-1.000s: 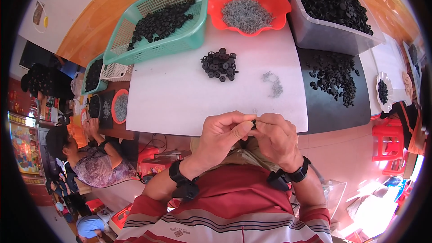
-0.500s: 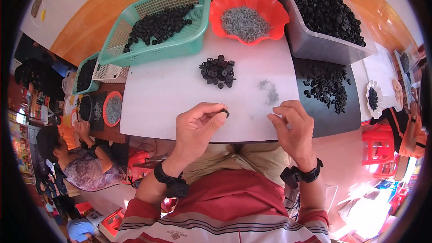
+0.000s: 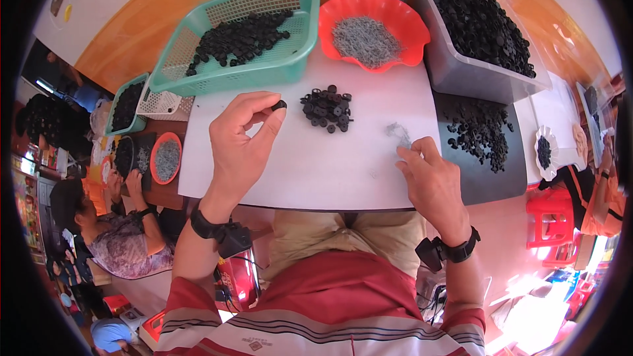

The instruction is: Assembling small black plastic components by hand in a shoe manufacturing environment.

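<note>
Between thumb and forefinger, my left hand point(image 3: 241, 145) pinches a small black round plastic part point(image 3: 280, 105). It is raised left of a pile of black round parts point(image 3: 328, 109) on the white work surface point(image 3: 316, 171). My right hand point(image 3: 434, 188) is at the surface's right side, its fingers curled and the thumb close to the forefinger. Its fingertips reach the near end of a small heap of thin grey pin-like pieces point(image 3: 396, 132). Whatever is between those fingertips is too small to make out.
At the back stand a green basket point(image 3: 264, 69) of black parts, a red scalloped bowl point(image 3: 415, 26) of grey pieces and a grey bin point(image 3: 471, 86) full of black parts. More black parts point(image 3: 484, 135) lie on a dark mat at right. A person point(image 3: 125, 237) works at left.
My left hand has moved left and away from me, carrying the black part. My right hand has shifted slightly, its fingertips closing in by the grey heap.
</note>
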`<state>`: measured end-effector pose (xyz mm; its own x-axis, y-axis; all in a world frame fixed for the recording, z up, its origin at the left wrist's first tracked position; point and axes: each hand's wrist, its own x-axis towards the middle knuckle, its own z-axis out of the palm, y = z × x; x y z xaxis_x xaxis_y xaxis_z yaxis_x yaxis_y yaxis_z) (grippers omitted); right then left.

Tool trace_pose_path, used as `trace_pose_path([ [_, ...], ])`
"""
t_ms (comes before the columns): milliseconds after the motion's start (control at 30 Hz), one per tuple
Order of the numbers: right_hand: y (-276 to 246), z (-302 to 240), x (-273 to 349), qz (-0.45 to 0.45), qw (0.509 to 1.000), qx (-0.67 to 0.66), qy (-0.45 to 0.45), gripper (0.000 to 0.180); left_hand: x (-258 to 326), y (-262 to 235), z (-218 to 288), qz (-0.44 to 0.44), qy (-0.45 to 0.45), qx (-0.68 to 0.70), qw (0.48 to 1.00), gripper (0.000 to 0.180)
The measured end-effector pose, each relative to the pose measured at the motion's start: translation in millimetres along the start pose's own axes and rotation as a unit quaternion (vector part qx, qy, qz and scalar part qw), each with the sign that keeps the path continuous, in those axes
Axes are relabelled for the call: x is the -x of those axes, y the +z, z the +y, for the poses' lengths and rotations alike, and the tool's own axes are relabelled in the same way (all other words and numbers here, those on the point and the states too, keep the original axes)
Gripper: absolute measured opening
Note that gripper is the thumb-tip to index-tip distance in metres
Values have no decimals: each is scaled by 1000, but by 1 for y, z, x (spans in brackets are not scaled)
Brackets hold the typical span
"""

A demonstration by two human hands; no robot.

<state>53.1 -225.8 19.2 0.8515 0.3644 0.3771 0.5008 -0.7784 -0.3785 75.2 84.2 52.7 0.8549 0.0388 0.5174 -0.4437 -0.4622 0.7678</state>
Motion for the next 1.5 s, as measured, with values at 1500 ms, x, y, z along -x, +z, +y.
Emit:
trace_pose_path([
  [1500,7,15,-5,-39,995,-38,-87,13,4,-17,-18,47,-26,-95,994,18],
])
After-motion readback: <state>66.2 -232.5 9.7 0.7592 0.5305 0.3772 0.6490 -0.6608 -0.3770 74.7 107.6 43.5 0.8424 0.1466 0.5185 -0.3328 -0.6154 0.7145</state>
